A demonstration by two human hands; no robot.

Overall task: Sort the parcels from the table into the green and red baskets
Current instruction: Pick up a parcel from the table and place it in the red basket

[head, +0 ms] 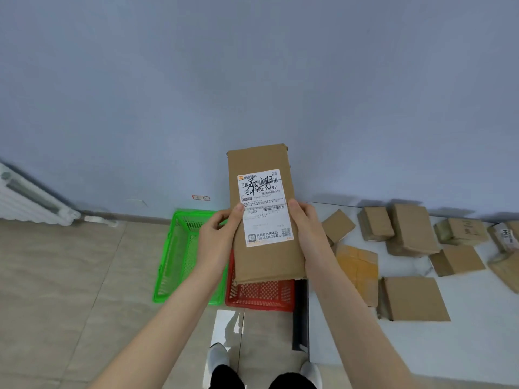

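Note:
A long brown cardboard parcel (264, 265) with a white shipping label facing me is held up in front of me, above the baskets. My left hand (217, 237) grips its left edge, thumb on the label. My right hand (307, 228) grips its right edge, thumb on the front. A green basket (174, 256) stands on the floor to the left. The red basket (261, 296) stands beside it, mostly hidden behind the parcel. Several more cardboard parcels (415, 299) lie on the white table (421, 349) at the right.
A white radiator (31, 203) runs along the wall at far left. The floor is beige tile. The table's dark edge (300, 313) stands right next to the red basket. My feet (219, 357) are at the bottom centre.

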